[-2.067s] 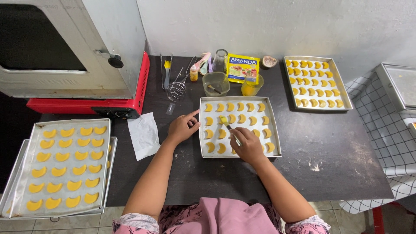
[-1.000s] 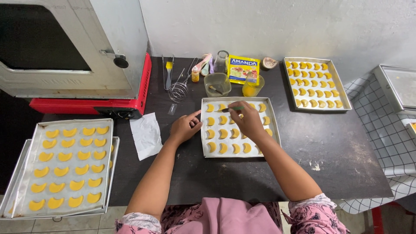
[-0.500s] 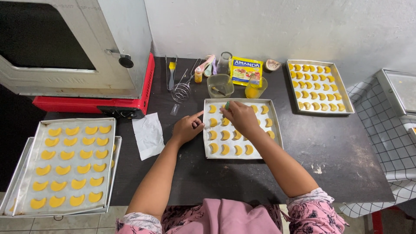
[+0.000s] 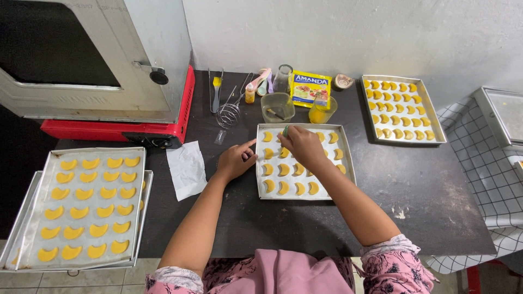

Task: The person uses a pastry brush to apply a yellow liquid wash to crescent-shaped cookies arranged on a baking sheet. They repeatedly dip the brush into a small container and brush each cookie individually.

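Note:
A metal baking tray (image 4: 348, 163) lies in the middle of the dark table, filled with yellow crescent cookies (image 4: 283, 188). My left hand (image 4: 235, 159) rests against the tray's left rim, fingers bent. Over the tray's upper left part hovers my right hand (image 4: 303, 147), closed on a small green-handled brush (image 4: 285, 130) whose tip is near the top row of cookies. Just beyond the tray stands a clear cup of yellow liquid (image 4: 321, 110).
A large oven (image 4: 98, 60) sits on a red stove at the back left. Stacked trays of cookies (image 4: 87, 207) are at the left, another tray (image 4: 400, 109) at the back right. A whisk (image 4: 229, 111), tongs, a glass bowl (image 4: 277, 106), a yellow packet and white paper (image 4: 186, 169) lie around.
My right hand has moved from the tray's lower middle up to its top left with the brush. The left hand has stayed at the tray's left rim.

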